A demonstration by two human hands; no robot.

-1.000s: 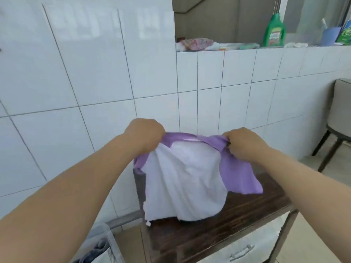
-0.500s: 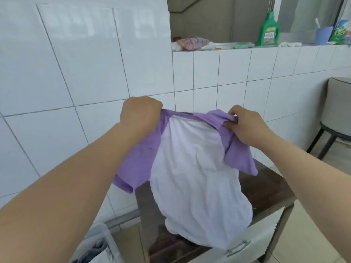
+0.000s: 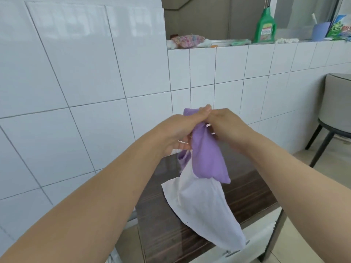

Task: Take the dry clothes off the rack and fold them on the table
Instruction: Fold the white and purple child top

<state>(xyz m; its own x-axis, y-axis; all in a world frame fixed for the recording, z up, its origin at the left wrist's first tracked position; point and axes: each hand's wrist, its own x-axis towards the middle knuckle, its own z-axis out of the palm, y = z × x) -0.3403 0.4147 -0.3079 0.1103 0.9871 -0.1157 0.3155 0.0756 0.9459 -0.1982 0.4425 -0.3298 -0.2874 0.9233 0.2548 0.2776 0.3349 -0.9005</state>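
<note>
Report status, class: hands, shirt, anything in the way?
Left hand and right hand together, both gripping shirt at its top. Shirt hangs doubled over dark table. Nothing in the way.

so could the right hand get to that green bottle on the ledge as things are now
Probably not right away: the right hand is gripping the shirt together with the left hand, and the green bottle stands high up on the ledge, well beyond it.

A green detergent bottle (image 3: 265, 25) is standing on the tiled ledge (image 3: 266, 46) at the upper right of my view, a blue cup (image 3: 319, 30) sitting near it. A grey chair (image 3: 334, 109) is standing at the right edge.
</note>
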